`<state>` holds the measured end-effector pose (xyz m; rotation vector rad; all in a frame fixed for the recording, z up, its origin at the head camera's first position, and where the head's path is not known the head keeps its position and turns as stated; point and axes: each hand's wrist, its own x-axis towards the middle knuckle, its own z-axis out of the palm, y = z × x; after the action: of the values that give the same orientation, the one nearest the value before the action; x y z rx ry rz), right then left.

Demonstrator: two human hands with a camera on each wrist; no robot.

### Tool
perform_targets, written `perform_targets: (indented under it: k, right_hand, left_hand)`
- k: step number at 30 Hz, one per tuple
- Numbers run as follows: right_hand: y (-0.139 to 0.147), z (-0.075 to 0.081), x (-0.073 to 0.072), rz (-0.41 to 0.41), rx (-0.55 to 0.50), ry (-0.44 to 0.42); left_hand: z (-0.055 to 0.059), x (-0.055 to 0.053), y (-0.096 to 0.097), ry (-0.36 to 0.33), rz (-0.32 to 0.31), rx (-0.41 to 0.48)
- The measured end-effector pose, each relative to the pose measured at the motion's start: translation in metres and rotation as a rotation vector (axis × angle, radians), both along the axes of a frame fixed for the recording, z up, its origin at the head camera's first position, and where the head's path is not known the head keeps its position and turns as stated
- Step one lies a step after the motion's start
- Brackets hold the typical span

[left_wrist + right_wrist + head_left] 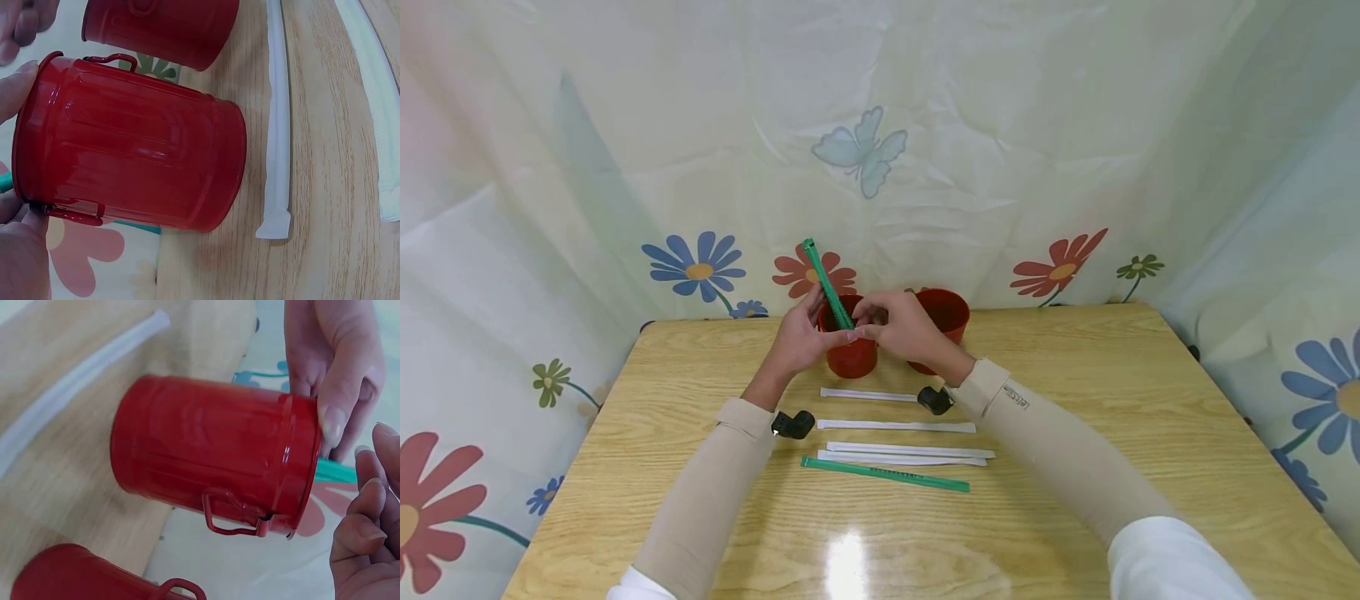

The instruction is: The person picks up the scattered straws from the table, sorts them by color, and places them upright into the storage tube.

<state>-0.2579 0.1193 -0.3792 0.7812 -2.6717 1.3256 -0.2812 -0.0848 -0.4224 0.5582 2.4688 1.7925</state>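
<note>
Two small red metal buckets with side handles stand at the table's back. My left hand [801, 337] grips the left bucket [852, 360] by its rim, thumb on the near side. Green paper-wrapped straws [827, 283] stick up from that bucket, leaning left; how many is unclear. My right hand [901, 323] hovers by the same rim, close to the left thumb. In the right wrist view its fingers [361, 534] are loosely curled beside the green straws [336, 471], with nothing visible in them. The right bucket [957, 321] stands partly behind the right hand.
Several white-wrapped straws [895, 427] lie crosswise on the wooden table [1075, 400] in front of the buckets. Nearest me is one green straw [887, 473]. A flower-printed curtain [970, 167] hangs right behind the buckets. Black wrist cameras [793, 425] sit low over the table.
</note>
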Motion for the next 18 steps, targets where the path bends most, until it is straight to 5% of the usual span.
perform_targets:
  k: [9, 18]
  right_hand:
    - [0.020, -0.005, 0.031, 0.027, -0.054, -0.025]
    - [0.052, -0.025, 0.077, 0.042, -0.029, -0.115]
  left_hand:
    - [0.000, 0.001, 0.000, 0.006, 0.012, -0.015]
    - [0.001, 0.000, 0.000, -0.028, 0.038, -0.039]
